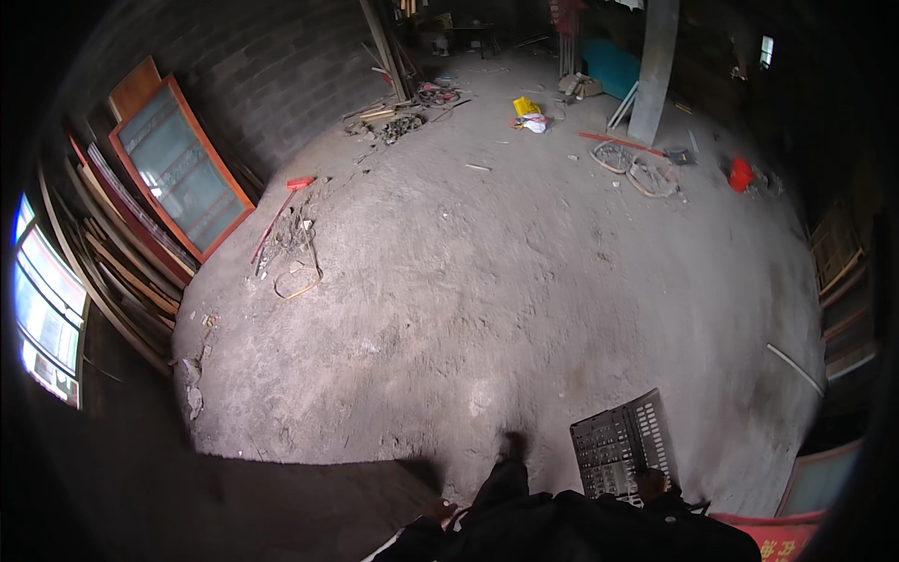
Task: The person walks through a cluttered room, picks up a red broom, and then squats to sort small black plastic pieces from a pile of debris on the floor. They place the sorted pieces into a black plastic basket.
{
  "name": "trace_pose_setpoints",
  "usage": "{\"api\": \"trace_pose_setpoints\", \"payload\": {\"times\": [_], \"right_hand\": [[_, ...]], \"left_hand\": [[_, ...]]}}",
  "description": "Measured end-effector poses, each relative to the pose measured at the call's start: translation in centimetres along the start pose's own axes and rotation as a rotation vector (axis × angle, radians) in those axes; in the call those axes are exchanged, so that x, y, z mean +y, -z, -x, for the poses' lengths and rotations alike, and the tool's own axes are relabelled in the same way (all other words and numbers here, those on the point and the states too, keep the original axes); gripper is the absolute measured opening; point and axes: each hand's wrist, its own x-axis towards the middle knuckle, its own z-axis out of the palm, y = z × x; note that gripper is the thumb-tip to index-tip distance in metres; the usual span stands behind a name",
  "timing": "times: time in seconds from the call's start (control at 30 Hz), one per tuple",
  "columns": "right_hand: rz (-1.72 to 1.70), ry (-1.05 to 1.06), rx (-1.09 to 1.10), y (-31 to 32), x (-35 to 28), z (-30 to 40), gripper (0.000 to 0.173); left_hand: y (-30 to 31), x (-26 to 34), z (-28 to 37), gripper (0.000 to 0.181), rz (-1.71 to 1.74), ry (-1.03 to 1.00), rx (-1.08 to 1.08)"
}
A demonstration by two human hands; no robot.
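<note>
My right hand (653, 483) grips a dark plastic crate (604, 439) with slotted walls, held tilted beside my right leg. The crate's near end is hidden by my dark sleeve. Low on the other side, my left hand (439, 511) hangs next to my left thigh. A pale strip (460, 518) shows close to its fingers; whether they hold it is too dark and small to tell. One foot (515, 446) is stretched forward on the rough concrete floor (421, 316) and looks blurred.
Leaning at the left wall are a red-framed glazed panel (186, 168) and long boards (119, 260). A red-headed broom (300, 183) lies near debris. Farther off are hoops (650, 175), a red bucket (740, 175), a yellow bag (525, 107) and a pillar (654, 77). A pale rod (793, 367) lies right.
</note>
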Motion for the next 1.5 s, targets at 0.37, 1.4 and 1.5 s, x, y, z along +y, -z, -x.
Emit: {"api": "trace_pose_setpoints", "payload": {"times": [0.37, 1.4, 1.5], "right_hand": [[0.043, -0.046, 0.079, 0.1, -13.6, -17.2, 0.043], [-0.021, 0.152, -0.089, -1.7, -75.1, -69.8, 0.050], [0.141, 0.131, -0.054, -1.9, -77.9, -75.6, 0.053]], "left_hand": [[21.4, 11.7, -14.8, 0.048, 0.313, -0.024, 0.314], [63.6, 7.7, -56.9, 0.042, 0.314, 0.230, 0.103], [71.2, 7.6, -61.4, 0.043, 0.294, -0.109, 0.166]]}}
